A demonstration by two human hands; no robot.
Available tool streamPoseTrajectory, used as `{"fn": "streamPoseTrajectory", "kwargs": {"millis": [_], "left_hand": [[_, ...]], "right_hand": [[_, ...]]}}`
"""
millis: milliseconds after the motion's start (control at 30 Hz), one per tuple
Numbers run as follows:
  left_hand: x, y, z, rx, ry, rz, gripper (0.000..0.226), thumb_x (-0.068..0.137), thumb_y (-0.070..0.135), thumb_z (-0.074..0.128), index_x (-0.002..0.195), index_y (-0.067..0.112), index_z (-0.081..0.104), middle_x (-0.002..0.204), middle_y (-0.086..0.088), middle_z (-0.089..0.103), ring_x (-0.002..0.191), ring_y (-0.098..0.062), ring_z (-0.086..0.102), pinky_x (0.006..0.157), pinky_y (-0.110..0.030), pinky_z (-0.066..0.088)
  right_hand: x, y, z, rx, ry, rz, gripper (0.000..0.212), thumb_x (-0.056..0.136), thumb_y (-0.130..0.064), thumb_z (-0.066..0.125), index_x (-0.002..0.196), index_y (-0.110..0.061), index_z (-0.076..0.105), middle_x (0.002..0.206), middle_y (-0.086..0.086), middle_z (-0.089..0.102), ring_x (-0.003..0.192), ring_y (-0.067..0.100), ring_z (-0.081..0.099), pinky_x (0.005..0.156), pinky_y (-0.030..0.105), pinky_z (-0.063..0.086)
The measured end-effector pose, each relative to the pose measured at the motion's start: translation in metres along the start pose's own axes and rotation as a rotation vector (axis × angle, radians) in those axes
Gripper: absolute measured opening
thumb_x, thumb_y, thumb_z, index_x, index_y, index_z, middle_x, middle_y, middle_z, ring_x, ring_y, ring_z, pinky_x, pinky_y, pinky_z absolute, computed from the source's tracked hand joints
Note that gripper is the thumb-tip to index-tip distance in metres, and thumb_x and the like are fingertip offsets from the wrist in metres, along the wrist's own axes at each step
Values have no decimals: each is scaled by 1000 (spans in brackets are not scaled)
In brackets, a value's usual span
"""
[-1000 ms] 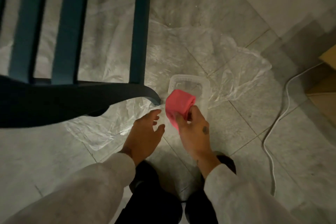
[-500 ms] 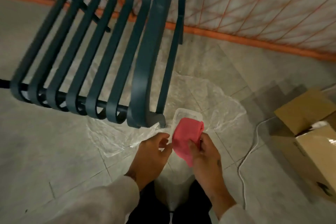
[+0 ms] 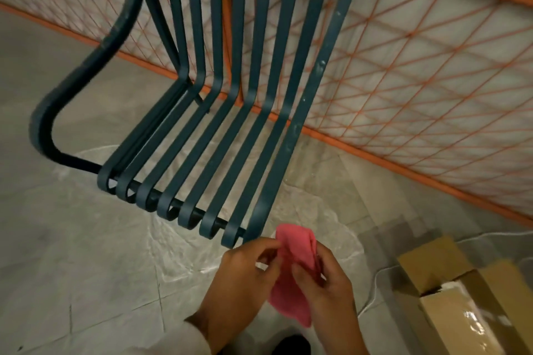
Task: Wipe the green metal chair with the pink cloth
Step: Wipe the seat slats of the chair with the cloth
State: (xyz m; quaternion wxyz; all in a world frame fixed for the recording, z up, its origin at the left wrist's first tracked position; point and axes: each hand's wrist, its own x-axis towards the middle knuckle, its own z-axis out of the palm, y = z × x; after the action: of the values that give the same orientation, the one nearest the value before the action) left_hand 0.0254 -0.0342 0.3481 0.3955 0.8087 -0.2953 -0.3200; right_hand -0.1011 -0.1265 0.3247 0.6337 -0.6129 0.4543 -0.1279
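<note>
now holding the pink cloth (image 3: 291, 277) with both hands, low and close to the body. pinched along one side by the left hand (image 3: 245, 277), thumb and fingers (image 3: 256, 243) bent onto the fabric. gripped on the other side by the right hand (image 3: 326, 288), fingers curled round it. probably held like this to fold or bunch it into a neat pad, to get a flat side ready for rubbing. hanging between the two hands, poking up above the fingers and drooping down past the palms. not yet touching the green metal chair (image 3: 259, 130). sitting just beside the curled front ends of the seat slats (image 3: 219, 158), nearest to the last slat on the right, with the left hand close under that slat end. as for the chair, standing over a thin plastic sheet (image 3: 311, 210) spread on the floor (image 3: 72, 239), most likely to catch drips and dirt. backed up near an orange mesh fence (image 3: 418, 81), so easiest to reach from the front. spotted with little pale marks on some slats, so in need of a rub. off to the right, well apart from both hands, a brown cardboard box (image 3: 461, 305) and a white cord (image 3: 375, 282).
</note>
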Motion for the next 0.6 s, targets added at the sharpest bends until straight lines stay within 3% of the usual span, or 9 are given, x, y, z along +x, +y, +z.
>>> {"fn": "streamPoseTrajectory", "kwargs": {"millis": [167,300,467,600], "left_hand": [[3,25,-21,-152,79,-66,38,80,24,76,109,42,60,92,34,62,87,21,59,69,1,43],[6,30,-33,-296,112,-117,47,79,20,77,119,35,58,99,21,69,89,10,65,71,-6,49],[8,27,-39,-212,221,-68,46,78,18,77,105,47,54,89,36,66,85,15,62,68,-1,45],[22,20,-38,-163,228,-33,29,83,18,72,95,40,58,94,22,66,86,8,64,73,-5,49]], "right_hand": [[12,-51,-3,-47,-91,-59,51,84,-8,68,111,-51,61,108,-20,68,97,0,65,77,16,53],[19,-73,-1,-74,-166,-78,54,89,-15,64,111,-62,50,109,-28,63,100,-4,61,75,13,51],[25,-71,16,-77,-110,-57,55,88,-22,66,118,-51,32,115,-22,58,98,5,65,82,28,55],[35,-68,34,-286,-30,-174,27,91,-25,60,107,-42,47,113,-25,50,101,-9,52,85,19,52]]}}
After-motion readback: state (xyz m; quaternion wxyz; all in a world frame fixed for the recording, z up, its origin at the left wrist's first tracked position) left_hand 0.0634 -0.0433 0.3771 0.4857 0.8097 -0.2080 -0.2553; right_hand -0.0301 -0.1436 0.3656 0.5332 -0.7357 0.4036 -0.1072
